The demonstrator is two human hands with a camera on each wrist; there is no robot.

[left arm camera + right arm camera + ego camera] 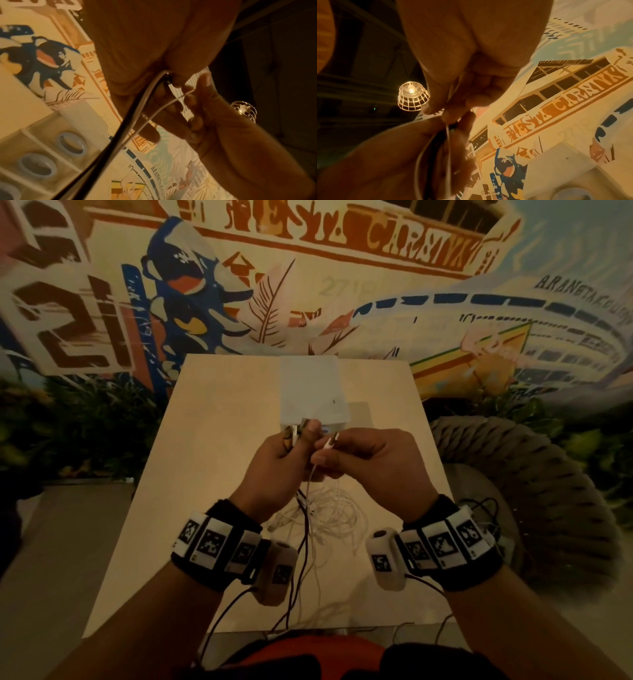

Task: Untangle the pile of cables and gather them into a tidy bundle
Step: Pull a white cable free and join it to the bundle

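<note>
1. The cables [325,508] lie as a loose white tangle on the desk [212,474], directly under the two raised hands, at about 6 o'clock from them in the head view.
2. The left hand [274,463] is curled around several cable ends; their metal plugs [296,428] stick out above the thumb and point to 12 o'clock. A dark cable [303,542] and white ones hang down from this fist toward 6 o'clock.
3. The right hand [370,463] pinches one white plug [330,441] between thumb and forefinger. Its long axis is tilted to about 1 o'clock, and its thin wire drops down to the pile.
4. The white plug is just beside the left thumb, at 3 o'clock from the gathered plugs. The two hands almost touch.
5. My judgement: the coming move depends on this small gap. The right hand is the nearer one to carry the plug to 9 o'clock, so that its axis stands parallel with the others.
6. A white box [313,392] stands on the desk at 12 o'clock, behind the hands.
</note>
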